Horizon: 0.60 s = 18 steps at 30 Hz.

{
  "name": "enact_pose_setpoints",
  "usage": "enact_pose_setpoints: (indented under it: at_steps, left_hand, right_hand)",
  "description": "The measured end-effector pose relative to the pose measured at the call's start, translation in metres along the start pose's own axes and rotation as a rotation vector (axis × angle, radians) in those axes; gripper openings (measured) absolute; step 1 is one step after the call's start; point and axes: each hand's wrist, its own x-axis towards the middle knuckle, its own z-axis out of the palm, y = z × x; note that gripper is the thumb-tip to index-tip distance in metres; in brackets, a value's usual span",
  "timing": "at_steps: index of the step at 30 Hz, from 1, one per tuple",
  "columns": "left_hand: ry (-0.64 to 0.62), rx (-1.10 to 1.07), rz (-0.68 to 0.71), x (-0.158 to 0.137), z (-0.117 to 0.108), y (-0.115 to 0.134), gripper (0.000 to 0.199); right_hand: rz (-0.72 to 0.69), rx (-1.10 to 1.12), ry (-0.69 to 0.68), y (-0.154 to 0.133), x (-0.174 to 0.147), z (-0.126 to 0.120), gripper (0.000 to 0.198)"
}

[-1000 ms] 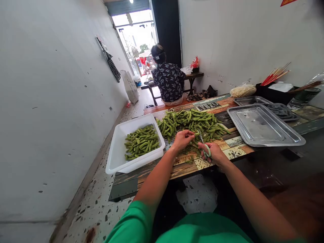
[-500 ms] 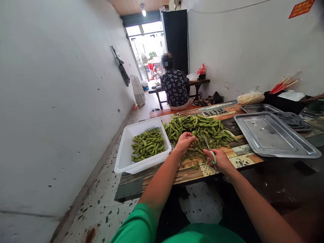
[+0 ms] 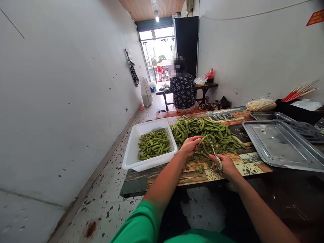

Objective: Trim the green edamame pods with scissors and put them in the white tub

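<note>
Between the thumb and fingers of my left hand (image 3: pixel 190 146) is a green edamame pod (image 3: pixel 202 140), held over the table. My right hand (image 3: pixel 224 165) is closed round the pale green handles of a pair of scissors (image 3: pixel 212 147), whose metal blades point up and away, just right of the pod. Behind both hands spreads a heap of edamame pods (image 3: pixel 212 130). Small trimmed scraps (image 3: pixel 199 168) lie on the wood below my hands. Left of my left hand stands a white plastic tub (image 3: pixel 131 164) with many pods (image 3: pixel 154 143) inside.
The patchwork-patterned table (image 3: pixel 162 177) carries a metal tray (image 3: pixel 280 143) on the right. Beyond it are a bag of thin sticks (image 3: pixel 261 104) and a black box (image 3: pixel 303 110) with red-ended skewers. A person in a patterned shirt (image 3: pixel 182 92) sits ahead, back turned.
The view has shifted, so the scene sits further right and slightly lower. A pod now shows clearly in my left fingers, close to the scissors' blades.
</note>
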Motion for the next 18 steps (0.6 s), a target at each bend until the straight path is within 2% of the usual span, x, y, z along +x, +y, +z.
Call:
enact_pose_setpoints:
  at_steps: [5, 13, 18]
  left_hand:
    - [-0.081, -0.145, -0.063, 0.0005, -0.0023, 0.0022, 0.020]
    - [-0.057, -0.090, -0.049, 0.0039, -0.0029, -0.0044, 0.027]
    - [0.059, -0.124, 0.018, 0.0071, -0.0036, -0.0071, 0.018]
  right_hand:
    - [-0.006, -0.001, -0.011, 0.0026, 0.0024, -0.0008, 0.040]
    - [-0.042, -0.033, -0.024, -0.0005, -0.0033, 0.0006, 0.040]
    - [-0.060, -0.058, -0.044, -0.0041, -0.0057, 0.0021, 0.041]
